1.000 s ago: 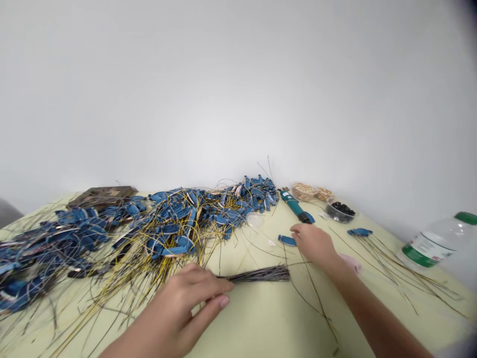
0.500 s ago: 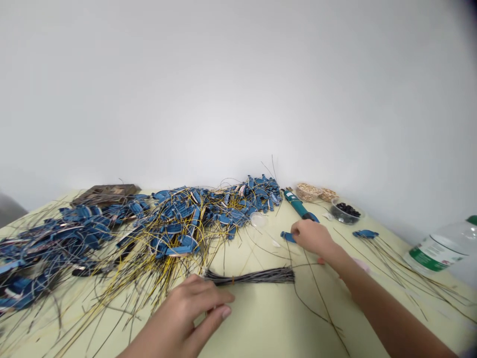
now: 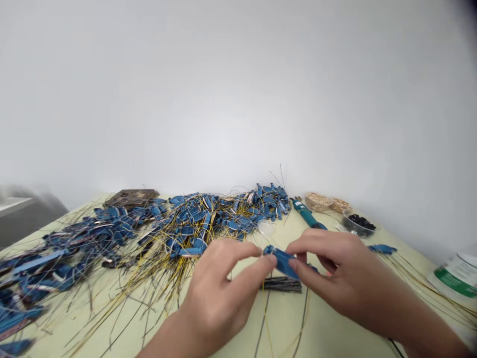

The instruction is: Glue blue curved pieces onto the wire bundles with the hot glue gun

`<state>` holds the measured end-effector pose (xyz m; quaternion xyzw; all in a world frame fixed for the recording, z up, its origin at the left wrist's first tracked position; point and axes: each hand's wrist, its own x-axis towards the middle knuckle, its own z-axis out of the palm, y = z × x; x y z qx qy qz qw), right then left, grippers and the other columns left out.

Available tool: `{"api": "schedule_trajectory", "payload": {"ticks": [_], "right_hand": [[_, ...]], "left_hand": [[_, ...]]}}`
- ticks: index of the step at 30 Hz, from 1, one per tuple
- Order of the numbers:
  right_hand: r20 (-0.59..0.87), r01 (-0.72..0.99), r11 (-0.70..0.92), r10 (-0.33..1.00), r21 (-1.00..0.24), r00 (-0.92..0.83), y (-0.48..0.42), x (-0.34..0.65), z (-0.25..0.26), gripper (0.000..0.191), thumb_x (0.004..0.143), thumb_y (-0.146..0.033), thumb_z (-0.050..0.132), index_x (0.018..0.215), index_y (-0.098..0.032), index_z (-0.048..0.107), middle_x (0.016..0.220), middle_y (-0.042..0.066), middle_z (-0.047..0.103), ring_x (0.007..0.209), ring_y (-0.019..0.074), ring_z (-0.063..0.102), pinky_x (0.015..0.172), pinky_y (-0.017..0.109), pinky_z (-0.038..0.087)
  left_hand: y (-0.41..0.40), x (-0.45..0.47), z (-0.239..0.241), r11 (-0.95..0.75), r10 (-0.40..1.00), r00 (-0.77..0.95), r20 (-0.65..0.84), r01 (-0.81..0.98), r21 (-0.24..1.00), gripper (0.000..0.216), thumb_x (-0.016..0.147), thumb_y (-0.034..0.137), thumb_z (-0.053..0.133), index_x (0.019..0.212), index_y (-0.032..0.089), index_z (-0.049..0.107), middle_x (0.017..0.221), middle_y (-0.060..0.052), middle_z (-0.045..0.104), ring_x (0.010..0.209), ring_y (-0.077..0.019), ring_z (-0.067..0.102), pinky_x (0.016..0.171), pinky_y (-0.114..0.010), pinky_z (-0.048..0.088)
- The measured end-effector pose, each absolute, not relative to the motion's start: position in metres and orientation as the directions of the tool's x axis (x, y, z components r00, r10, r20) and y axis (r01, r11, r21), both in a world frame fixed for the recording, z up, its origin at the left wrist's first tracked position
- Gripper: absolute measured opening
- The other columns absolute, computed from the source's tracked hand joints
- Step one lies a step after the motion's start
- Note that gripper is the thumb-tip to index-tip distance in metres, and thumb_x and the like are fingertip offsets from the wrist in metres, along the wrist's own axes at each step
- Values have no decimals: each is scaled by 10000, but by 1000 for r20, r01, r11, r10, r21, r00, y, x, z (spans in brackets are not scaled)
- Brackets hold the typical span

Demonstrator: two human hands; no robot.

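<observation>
A small blue plastic piece with wires [image 3: 283, 262] is up in front of me, above the table. My right hand [image 3: 335, 263] pinches its right end between thumb and fingers. At its left end are the thumb and forefinger of my left hand [image 3: 225, 293], the thumb pressed on the near side. Grey and yellow wires [image 3: 265, 318] hang below it toward me. Behind and beneath lies a bundle of dark grey wires [image 3: 281, 285], partly hidden by my hands.
A tangled heap of blue pieces with wires [image 3: 194, 223] spreads across the left and back. Toward the back right are a green tool [image 3: 306, 214], a tub of beige bits [image 3: 318, 202] and a bowl of black parts [image 3: 358, 222]. A bottle [image 3: 456, 276] stands at the right edge.
My right hand has brought the blue piece from the table back toward the middle. My left hand has left the wire bundle, moving right and up to the piece. The view has shifted left.
</observation>
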<state>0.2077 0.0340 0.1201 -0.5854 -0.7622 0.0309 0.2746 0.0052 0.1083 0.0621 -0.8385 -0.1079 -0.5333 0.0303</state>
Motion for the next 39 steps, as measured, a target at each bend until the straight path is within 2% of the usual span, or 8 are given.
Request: {"api": "schedule_trajectory", "payload": {"ticks": [9, 16, 20, 22, 24, 27, 33, 39], "right_hand": [[261, 819, 350, 931, -454, -254, 34, 205, 108, 116, 886, -274, 562, 849, -290, 671, 737, -68, 619, 644, 85, 522, 563, 236, 364], [206, 760, 352, 936, -546, -286, 47, 204, 91, 116, 842, -197, 584, 802, -237, 686, 708, -57, 598, 569, 87, 422, 537, 239, 320], [189, 746, 353, 935, -564, -299, 50, 201, 81, 123, 832, -170, 584, 810, -230, 689, 723, -51, 597, 603, 91, 453, 561, 236, 326], [180, 739, 358, 932, -570, -313, 49, 201, 77, 130, 835, -159, 579, 818, -231, 687, 747, -48, 605, 644, 93, 487, 588, 235, 336], [167, 730, 365, 928, -578, -332, 50, 201, 72, 137, 839, -151, 577, 821, -231, 687, 763, -45, 611, 684, 97, 514, 619, 236, 344], [142, 708, 372, 921, -600, -363, 55, 200, 66, 132, 839, -160, 588, 839, -231, 700, 770, -40, 615, 689, 100, 510, 626, 242, 337], [68, 616, 353, 897, -704, -437, 70, 197, 56, 123, 817, -160, 612, 852, -205, 721, 806, -23, 633, 644, 89, 465, 597, 231, 330], [-29, 481, 252, 864, -840, -503, 74, 196, 41, 129, 790, -257, 699, 896, -199, 744, 673, -44, 492, 564, 77, 346, 511, 227, 257]], "left_hand": [[104, -15, 77, -984, 51, 583, 811, 166, -58, 209, 841, 45, 635, 1019, 145, 685, 876, -52, 634, 782, -167, 507, 665, -337, 393], [102, -14, 80, -902, -100, 827, 553, 160, -401, 185, 923, 128, 526, 1028, 103, 676, 728, -32, 578, 643, -164, 460, 579, -351, 325], [102, -13, 74, -893, -127, 861, 492, 118, -435, 181, 927, 123, 497, 919, 115, 678, 705, -25, 559, 630, -165, 442, 558, -354, 284], [105, -14, 73, -963, -21, 877, 480, 111, -244, 201, 930, 117, 476, 896, 130, 674, 704, -28, 563, 634, -163, 434, 570, -352, 272], [109, -16, 73, -970, 216, 879, 426, 143, 196, 178, 912, 138, 500, 891, 154, 676, 725, -29, 573, 661, -159, 446, 604, -340, 282], [120, -17, 73, -691, 488, 843, 224, 217, 690, 99, 863, 225, 579, 846, 176, 664, 728, -12, 572, 674, -141, 468, 623, -296, 319], [140, -10, 68, -190, 617, 784, -72, 238, 952, 250, 803, 381, 652, 726, 176, 531, 567, 57, 444, 506, -87, 370, 484, -219, 297], [144, -9, 56, 221, 504, 798, -331, 252, 942, 445, 698, 559, 726, 741, 211, 451, 461, 92, 432, 357, -48, 183, 373, -211, 101]]}}
